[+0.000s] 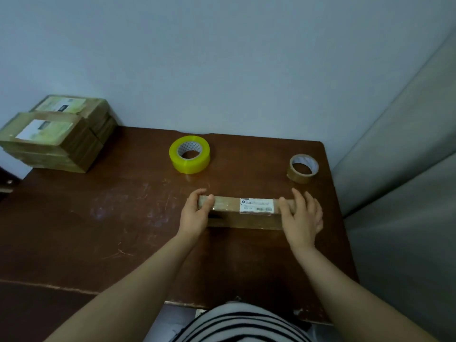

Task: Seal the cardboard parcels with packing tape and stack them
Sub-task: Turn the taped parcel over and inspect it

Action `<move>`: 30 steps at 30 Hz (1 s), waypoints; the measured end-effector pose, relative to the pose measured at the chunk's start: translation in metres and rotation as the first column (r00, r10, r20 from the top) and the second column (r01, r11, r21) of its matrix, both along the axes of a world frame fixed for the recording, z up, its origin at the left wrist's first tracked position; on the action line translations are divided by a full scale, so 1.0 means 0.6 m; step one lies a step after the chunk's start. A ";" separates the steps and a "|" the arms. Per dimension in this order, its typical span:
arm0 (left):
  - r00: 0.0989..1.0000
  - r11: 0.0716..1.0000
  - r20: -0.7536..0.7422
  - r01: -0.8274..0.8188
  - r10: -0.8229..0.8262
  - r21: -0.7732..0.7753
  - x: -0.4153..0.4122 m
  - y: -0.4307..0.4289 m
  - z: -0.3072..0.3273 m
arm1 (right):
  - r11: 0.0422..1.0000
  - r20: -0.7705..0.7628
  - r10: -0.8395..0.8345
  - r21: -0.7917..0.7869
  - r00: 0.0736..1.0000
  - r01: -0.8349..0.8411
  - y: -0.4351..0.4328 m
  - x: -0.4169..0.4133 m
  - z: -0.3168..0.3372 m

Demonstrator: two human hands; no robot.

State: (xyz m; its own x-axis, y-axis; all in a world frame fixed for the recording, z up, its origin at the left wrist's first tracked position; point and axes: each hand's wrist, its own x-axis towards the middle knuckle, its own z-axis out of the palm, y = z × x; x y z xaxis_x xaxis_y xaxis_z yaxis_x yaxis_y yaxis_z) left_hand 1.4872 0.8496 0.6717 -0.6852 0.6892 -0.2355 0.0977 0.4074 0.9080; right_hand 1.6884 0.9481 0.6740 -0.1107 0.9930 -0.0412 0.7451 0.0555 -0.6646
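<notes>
Small packing corner: worn brown desk (98,218) against bare wall (222,58), tape rolls (189,154), stacked taped parcels (56,134).

White label (256,205) on top of the parcel (227,206): print too blurred to read. Pale labels (45,129) on the stacked parcels (81,149) at far left: equally illegible.

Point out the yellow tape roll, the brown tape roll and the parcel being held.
yellow tape roll (191,166): head view, its outer front wall.
brown tape roll (298,177): head view, its outer front wall.
held parcel (227,204): head view, top face left of the label.
</notes>
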 end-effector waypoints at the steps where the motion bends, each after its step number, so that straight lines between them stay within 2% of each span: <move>1: 1.000 1.000 0.005 -0.019 0.019 0.007 0.002 0.002 -0.002 | 0.995 -0.101 -0.006 -0.102 0.995 -0.005 0.000 0.003 0.000; 3: 0.992 0.993 0.054 -0.114 0.113 0.019 0.003 0.009 -0.002 | 0.971 -0.286 -0.081 -0.240 0.955 0.011 0.000 0.000 0.003; 6: 0.959 0.970 0.159 -0.240 0.233 0.027 -0.003 0.015 0.004 | 0.944 -0.383 -0.191 -0.324 0.904 0.062 0.004 -0.004 0.012; 9: 0.931 0.959 0.234 -0.282 0.279 -0.024 -0.013 0.022 0.017 | 0.933 -0.518 -0.197 -0.361 0.832 -0.004 0.012 -0.012 0.025; 12: 0.914 0.955 0.282 -0.258 0.291 -0.148 -0.027 0.034 0.030 | 0.877 -0.613 -0.289 -0.477 0.736 -0.053 0.017 -0.023 0.037; 15: 0.921 0.968 0.305 -0.209 0.242 -0.135 -0.038 0.038 0.043 | 0.831 -0.640 -0.378 -0.553 0.669 -0.058 0.021 -0.021 0.032; 19: 0.940 0.983 0.300 -0.180 0.162 0.033 -0.039 0.022 0.062 | 0.766 -0.680 -0.494 -0.635 0.542 -0.099 0.029 -0.023 0.018; 22: 0.937 0.981 0.331 -0.156 0.112 0.111 -0.046 0.010 0.076 | 0.707 -0.617 -0.496 -0.695 0.611 -0.127 0.033 -0.018 0.013; 25: 0.948 0.986 0.319 -0.048 -0.006 0.160 -0.041 0.006 0.094 | 0.641 -0.607 -0.588 -0.753 0.535 -0.149 0.035 0.000 0.002; 26: 0.949 0.983 0.316 -0.044 -0.014 0.177 -0.038 0.006 0.102 | 0.632 -0.602 -0.605 -0.761 0.521 -0.146 0.035 0.004 -0.001; 30: 0.953 0.968 0.303 -0.104 0.031 0.229 -0.030 0.012 0.124 | 0.653 -0.595 -0.557 -0.745 0.579 -0.136 0.038 0.006 -0.003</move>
